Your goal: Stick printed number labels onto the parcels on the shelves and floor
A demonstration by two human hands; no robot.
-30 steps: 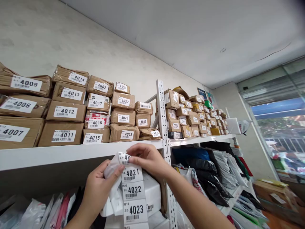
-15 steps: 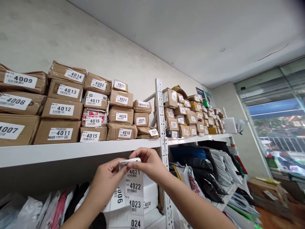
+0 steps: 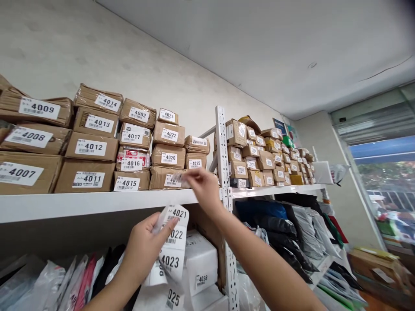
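My left hand (image 3: 145,239) is closed on a hanging strip of white number labels (image 3: 175,242); its upper labels read 4021, 022 and 4023. My right hand (image 3: 203,185) is raised to the upper shelf's edge, fingers pinched on a small, blurred label (image 3: 183,179). That label is in front of the box marked 401-something (image 3: 157,176) at the bottom of its stack, and I cannot tell whether it touches the cardboard. Just above my right fingers sits the box labelled 4025 (image 3: 196,160). The lower box beside it is hidden behind my hand.
Numbered cardboard boxes (image 3: 90,147) are stacked along the white shelf (image 3: 97,203). A perforated white post (image 3: 223,147) stands right of my hand. Below are bagged parcels (image 3: 58,285) and a white package labelled 4038 (image 3: 201,263). More boxes (image 3: 266,160) fill the shelf beyond.
My right hand has left the label strip and moved up to the shelf with a label in its fingers. My left hand still holds the strip, whose top is now unfolded.
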